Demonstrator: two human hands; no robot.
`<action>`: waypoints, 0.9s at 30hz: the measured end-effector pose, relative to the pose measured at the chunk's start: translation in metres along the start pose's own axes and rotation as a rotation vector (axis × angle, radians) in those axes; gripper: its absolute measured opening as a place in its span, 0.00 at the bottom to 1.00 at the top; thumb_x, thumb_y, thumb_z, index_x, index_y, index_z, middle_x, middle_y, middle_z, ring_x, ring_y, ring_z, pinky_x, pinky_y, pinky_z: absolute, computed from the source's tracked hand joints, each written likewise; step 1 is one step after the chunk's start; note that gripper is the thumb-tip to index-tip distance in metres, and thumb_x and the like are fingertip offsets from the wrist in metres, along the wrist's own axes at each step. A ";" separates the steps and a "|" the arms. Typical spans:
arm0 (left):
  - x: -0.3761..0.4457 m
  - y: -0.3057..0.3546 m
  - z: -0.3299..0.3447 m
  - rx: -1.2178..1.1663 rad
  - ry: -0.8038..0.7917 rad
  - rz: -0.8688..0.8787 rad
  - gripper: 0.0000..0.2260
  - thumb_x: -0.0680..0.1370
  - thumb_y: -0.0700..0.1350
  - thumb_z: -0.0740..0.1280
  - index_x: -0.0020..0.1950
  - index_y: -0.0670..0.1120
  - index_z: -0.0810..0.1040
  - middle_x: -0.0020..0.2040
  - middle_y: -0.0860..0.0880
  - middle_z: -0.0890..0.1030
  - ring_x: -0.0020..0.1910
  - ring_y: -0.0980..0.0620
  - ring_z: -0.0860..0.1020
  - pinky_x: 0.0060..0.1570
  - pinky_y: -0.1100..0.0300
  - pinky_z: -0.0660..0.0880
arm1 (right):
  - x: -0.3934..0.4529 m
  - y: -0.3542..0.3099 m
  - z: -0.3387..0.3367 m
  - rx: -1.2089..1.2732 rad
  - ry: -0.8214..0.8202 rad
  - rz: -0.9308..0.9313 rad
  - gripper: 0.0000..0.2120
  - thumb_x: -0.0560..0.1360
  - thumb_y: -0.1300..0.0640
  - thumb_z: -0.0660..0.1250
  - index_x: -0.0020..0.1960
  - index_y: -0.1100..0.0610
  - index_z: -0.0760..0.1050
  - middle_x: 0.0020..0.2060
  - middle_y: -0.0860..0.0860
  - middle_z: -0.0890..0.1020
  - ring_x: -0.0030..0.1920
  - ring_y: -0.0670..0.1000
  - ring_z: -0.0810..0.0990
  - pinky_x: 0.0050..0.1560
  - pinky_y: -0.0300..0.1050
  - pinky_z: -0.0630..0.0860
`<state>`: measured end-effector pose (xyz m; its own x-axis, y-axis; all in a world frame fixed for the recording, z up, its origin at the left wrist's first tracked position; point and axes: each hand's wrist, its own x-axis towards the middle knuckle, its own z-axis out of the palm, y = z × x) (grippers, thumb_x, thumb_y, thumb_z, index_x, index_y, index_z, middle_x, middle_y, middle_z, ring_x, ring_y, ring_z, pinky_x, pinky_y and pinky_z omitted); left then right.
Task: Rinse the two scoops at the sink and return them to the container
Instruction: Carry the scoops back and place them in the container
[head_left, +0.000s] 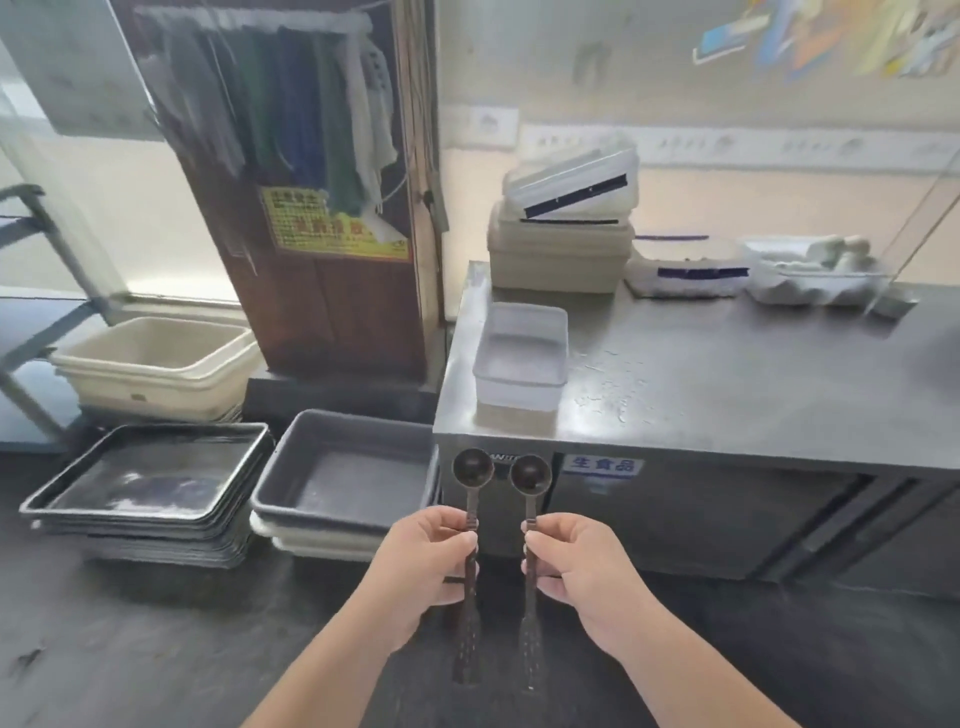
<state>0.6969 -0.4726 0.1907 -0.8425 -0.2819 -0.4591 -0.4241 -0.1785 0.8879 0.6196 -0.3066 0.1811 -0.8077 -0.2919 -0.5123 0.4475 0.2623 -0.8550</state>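
Note:
I hold two dark brown long-handled scoops upright, side by side, in front of a steel counter. My left hand grips the handle of the left scoop. My right hand grips the handle of the right scoop. Both bowls point up and face me. A clear, open plastic container stands on the counter's near left corner, just above and behind the scoops. No sink is in view.
The steel counter carries stacked lidded boxes at the back left and more tubs to the right. On the floor to the left lie a grey bin, stacked dark trays and a cream tub. A wooden cabinet stands behind.

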 end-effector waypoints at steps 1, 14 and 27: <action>0.020 0.010 -0.006 0.023 -0.009 -0.001 0.05 0.78 0.39 0.66 0.52 0.42 0.80 0.40 0.45 0.82 0.36 0.50 0.81 0.47 0.50 0.80 | 0.016 -0.008 0.004 0.020 0.026 0.003 0.05 0.77 0.61 0.70 0.50 0.53 0.82 0.44 0.54 0.85 0.48 0.54 0.84 0.43 0.43 0.80; 0.246 0.117 -0.013 0.273 -0.049 -0.030 0.04 0.76 0.42 0.70 0.49 0.46 0.82 0.39 0.47 0.86 0.37 0.53 0.85 0.39 0.62 0.82 | 0.212 -0.099 0.003 0.156 0.163 0.006 0.04 0.76 0.60 0.70 0.48 0.53 0.83 0.41 0.53 0.87 0.42 0.50 0.86 0.45 0.42 0.81; 0.492 0.171 0.055 0.124 0.055 -0.134 0.07 0.77 0.36 0.65 0.48 0.45 0.81 0.39 0.47 0.84 0.34 0.54 0.83 0.41 0.57 0.82 | 0.460 -0.186 -0.050 0.126 0.118 0.086 0.11 0.78 0.66 0.61 0.45 0.56 0.80 0.29 0.46 0.83 0.29 0.44 0.81 0.34 0.39 0.78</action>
<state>0.1909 -0.5897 0.1185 -0.7576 -0.3156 -0.5714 -0.5718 -0.1012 0.8141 0.1453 -0.4439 0.1085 -0.8008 -0.1612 -0.5768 0.5550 0.1620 -0.8159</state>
